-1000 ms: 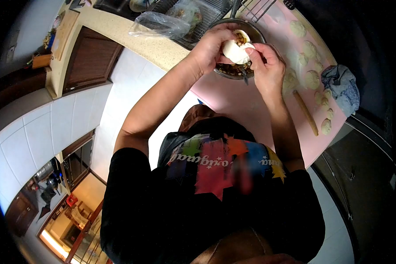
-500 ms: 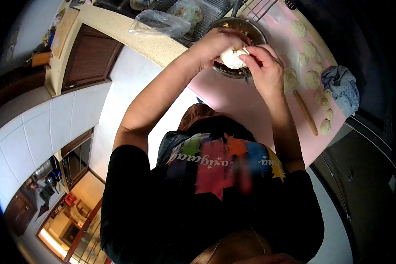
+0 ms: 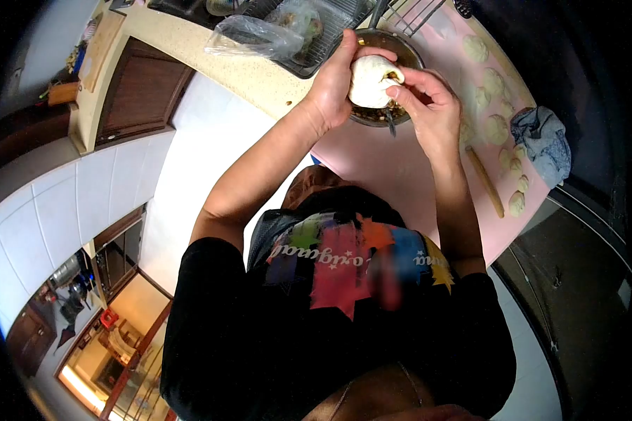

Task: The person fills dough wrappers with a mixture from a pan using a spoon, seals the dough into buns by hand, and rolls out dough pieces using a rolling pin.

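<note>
A round white piece of dough (image 3: 369, 83) sits in my left hand (image 3: 332, 83), cupped under and beside it with the thumb pointing up. My right hand (image 3: 434, 105) pinches the dough's right edge between thumb and fingers. A small opening in the gathered edge shows dark filling. Below the dough is a metal pan (image 3: 413, 52) holding chopped filling, partly hidden by my hands. The dark handle of a utensil (image 3: 392, 128) sticks out over the pan's near rim.
Several dough pieces (image 3: 496, 129) lie along the right side of the pink mat (image 3: 400, 175), beside a rolling pin (image 3: 486, 182) and a crumpled blue cloth (image 3: 543, 144). A plastic bag (image 3: 249, 38) and a black rack (image 3: 330, 42) are at the upper left.
The dough has turned from an open wrapper with visible filling into a rounder, mostly gathered pouch. My left thumb has lifted off it and now points up.
</note>
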A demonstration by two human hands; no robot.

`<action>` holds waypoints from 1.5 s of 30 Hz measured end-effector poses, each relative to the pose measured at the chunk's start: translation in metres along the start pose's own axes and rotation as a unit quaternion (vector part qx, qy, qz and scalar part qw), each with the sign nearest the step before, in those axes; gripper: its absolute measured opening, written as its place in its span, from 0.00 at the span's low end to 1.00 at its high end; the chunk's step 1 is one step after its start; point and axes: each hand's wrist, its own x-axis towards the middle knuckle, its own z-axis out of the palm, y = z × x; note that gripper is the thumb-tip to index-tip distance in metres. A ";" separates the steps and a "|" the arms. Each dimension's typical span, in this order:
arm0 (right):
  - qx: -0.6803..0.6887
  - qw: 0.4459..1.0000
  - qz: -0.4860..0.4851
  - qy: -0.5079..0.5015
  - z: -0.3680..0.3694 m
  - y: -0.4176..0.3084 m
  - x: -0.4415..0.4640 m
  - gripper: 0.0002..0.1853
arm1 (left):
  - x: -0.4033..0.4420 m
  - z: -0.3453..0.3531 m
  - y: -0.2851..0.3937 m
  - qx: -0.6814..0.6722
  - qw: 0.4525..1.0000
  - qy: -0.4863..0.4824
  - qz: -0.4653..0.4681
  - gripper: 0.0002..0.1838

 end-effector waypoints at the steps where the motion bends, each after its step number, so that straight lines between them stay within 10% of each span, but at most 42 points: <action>1: 0.019 0.999 -0.039 -0.026 -0.001 0.003 0.001 0.10 | 0.000 0.000 0.001 0.000 1.000 0.000 0.001 0.39; 9: -0.148 0.964 -0.219 -0.025 -0.008 -0.023 0.005 0.11 | -0.006 -0.002 0.007 0.007 0.999 0.002 -0.040 0.39; 15: -0.058 0.971 -0.199 -0.116 -0.012 -0.007 0.005 0.13 | -0.006 -0.002 0.015 0.029 0.997 -0.024 -0.061 0.43; 18: 0.223 0.973 0.055 -0.013 -0.006 -0.028 -0.005 0.06 | -0.025 0.006 0.026 -0.108 0.993 -0.045 0.000 0.47; 21: 0.266 0.961 0.029 -0.062 0.006 -0.023 -0.012 0.07 | -0.023 0.005 0.013 -0.134 0.990 -0.045 -0.018 0.48; 25: -0.032 0.990 -0.132 -0.025 -0.006 -0.039 -0.003 0.14 | -0.025 0.001 0.012 -0.075 0.996 -0.025 -0.036 0.46; 45: -0.043 0.935 -0.277 -0.219 -0.023 -0.041 0.014 0.13 | -0.031 -0.002 0.035 0.097 0.979 -0.102 -0.147 0.45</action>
